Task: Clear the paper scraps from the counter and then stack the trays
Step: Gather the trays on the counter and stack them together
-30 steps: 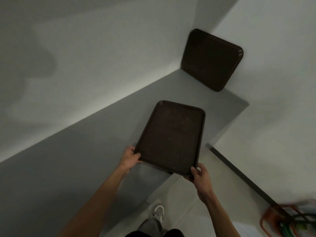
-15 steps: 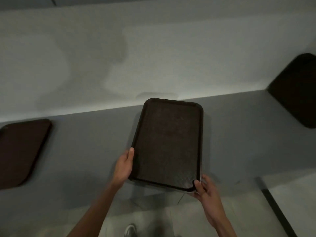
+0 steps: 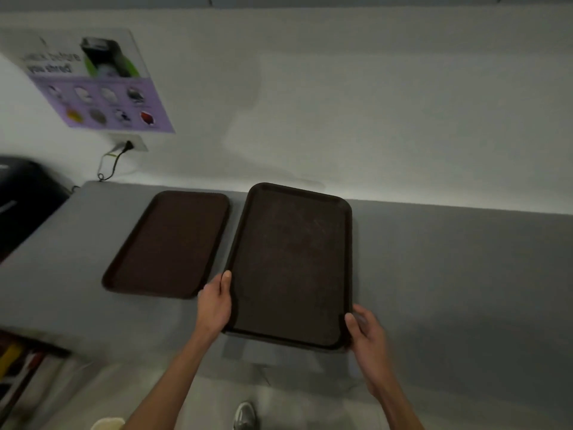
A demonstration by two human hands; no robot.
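Observation:
I hold a dark brown tray (image 3: 291, 262) over the grey counter (image 3: 449, 274), its long side pointing away from me. My left hand (image 3: 215, 304) grips the tray's near left edge, thumb on the rim. My right hand (image 3: 366, 333) grips its near right corner. A second dark brown tray (image 3: 169, 243) lies flat on the counter just to the left of the held one. No paper scraps show on the counter.
A black machine (image 3: 24, 200) stands at the counter's left end, with a cord plugged into a wall outlet (image 3: 128, 145). A purple poster (image 3: 99, 88) hangs on the white wall above. A shoe (image 3: 245, 415) shows on the floor below.
I have turned left along the counter with the tray in both hands. The tray on the counter has come close beside it, and the leaning tray at the right has left the view.

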